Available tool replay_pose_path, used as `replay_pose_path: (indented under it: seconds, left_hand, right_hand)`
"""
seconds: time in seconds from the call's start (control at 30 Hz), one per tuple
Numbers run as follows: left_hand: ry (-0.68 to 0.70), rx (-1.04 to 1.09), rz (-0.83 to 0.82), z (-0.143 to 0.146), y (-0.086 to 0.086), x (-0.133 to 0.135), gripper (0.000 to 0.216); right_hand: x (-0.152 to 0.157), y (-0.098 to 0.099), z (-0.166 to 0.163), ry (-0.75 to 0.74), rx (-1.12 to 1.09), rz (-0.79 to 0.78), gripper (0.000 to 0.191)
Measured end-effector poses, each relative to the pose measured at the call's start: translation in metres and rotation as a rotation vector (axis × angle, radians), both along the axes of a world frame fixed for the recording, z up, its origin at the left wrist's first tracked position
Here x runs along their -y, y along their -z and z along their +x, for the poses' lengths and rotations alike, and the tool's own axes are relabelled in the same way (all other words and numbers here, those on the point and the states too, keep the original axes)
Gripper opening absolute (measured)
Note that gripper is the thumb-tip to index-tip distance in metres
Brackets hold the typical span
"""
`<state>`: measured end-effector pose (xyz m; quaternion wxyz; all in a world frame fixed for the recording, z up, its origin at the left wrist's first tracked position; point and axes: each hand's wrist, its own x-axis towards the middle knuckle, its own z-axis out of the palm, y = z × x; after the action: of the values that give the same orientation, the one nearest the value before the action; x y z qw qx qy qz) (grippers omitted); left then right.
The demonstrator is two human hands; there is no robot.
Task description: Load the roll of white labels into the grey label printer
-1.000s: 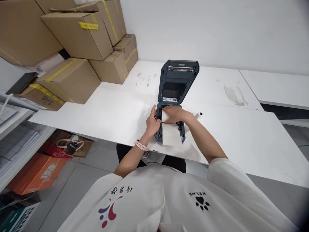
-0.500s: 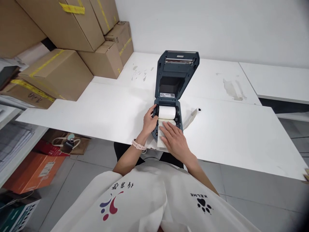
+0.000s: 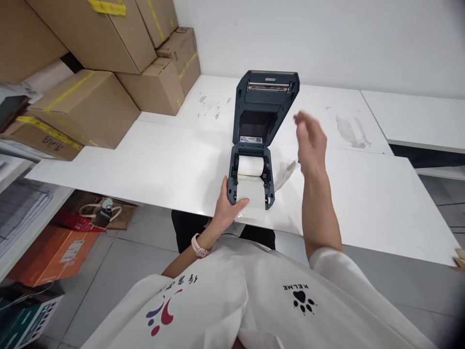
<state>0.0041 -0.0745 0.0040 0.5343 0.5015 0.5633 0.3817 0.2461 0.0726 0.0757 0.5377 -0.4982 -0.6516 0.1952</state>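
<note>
1. The dark blue-grey plastic label printer (image 3: 231, 190) sits at the near edge of the white counter (image 3: 163, 165). Its lid (image 3: 267, 104) stands upright and open. There is bare room to its left and right.
2. A white paper roll (image 3: 250, 166) lies in the printer's bay, and its loose white paper end (image 3: 253, 195) runs forward over the front lip.
3. The left hand (image 3: 228, 208) grips the printer's front left corner, with its thumb pressed on the paper end.
4. The right hand (image 3: 310, 140) is raised beside the lid, blurred, fingers loosely spread and holding nothing.
5. Brown cardboard boxes (image 3: 83, 106) with yellow tape are stacked at the counter's far left against the white wall (image 3: 327, 39). A second white counter (image 3: 417, 126) adjoins on the right.
6. Half a second ago the right hand lay flat on the paper end; it has lifted clear. The left hand has slid from beside the roll to the front corner.
</note>
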Motion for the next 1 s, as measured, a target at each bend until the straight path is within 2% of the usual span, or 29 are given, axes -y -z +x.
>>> replay_pose_path:
  seconds: [0.03, 0.1, 0.17, 0.2, 0.27, 0.37, 0.47, 0.53, 0.63, 0.77, 0.9, 1.0]
  left_hand:
    - [0.002, 0.002, -0.013, -0.001, -0.001, 0.002, 0.111]
    - [-0.003, 0.008, -0.015, -0.002, -0.003, 0.002, 0.113]
    - [-0.006, 0.015, -0.011, -0.003, -0.005, 0.000, 0.114]
    - [-0.004, 0.018, -0.011, -0.004, -0.005, -0.001, 0.115]
    - [0.025, 0.037, -0.016, -0.009, -0.002, -0.002, 0.118]
    - [0.095, 0.128, -0.020, -0.021, 0.006, 0.000, 0.122]
    - [0.075, 0.238, -0.030, -0.033, 0.011, 0.000, 0.109]
    - [0.014, 0.241, -0.006, -0.034, 0.008, -0.003, 0.096]
    - [-0.049, 0.167, 0.082, -0.026, -0.002, -0.014, 0.088]
    - [-0.009, 0.188, 0.032, -0.013, -0.014, -0.026, 0.098]
    - [0.005, 0.244, -0.068, -0.012, -0.010, -0.021, 0.101]
    - [-0.035, 0.259, -0.065, -0.014, 0.000, -0.015, 0.104]
  right_hand:
    - [-0.032, -0.007, 0.002, -0.003, -0.045, -0.023, 0.063]
    - [-0.084, -0.020, -0.004, -0.109, -0.126, -0.128, 0.076]
    - [-0.108, -0.030, -0.016, -0.236, -0.159, -0.185, 0.094]
    - [-0.107, -0.033, -0.023, -0.272, -0.186, -0.188, 0.099]
    - [-0.082, -0.033, -0.032, -0.287, -0.257, -0.158, 0.097]
    - [-0.014, -0.022, -0.033, -0.283, -0.270, -0.149, 0.089]
    - [0.048, -0.007, -0.028, -0.295, -0.054, -0.179, 0.083]
    - [0.073, 0.003, -0.029, -0.274, 0.097, -0.185, 0.074]
    - [0.089, 0.019, -0.036, -0.170, 0.207, -0.178, 0.070]
    - [0.100, 0.047, -0.043, -0.079, 0.090, -0.315, 0.085]
    - [0.120, 0.069, -0.046, -0.134, -0.130, -0.463, 0.089]
    - [0.130, 0.074, -0.051, -0.154, -0.249, -0.501, 0.092]
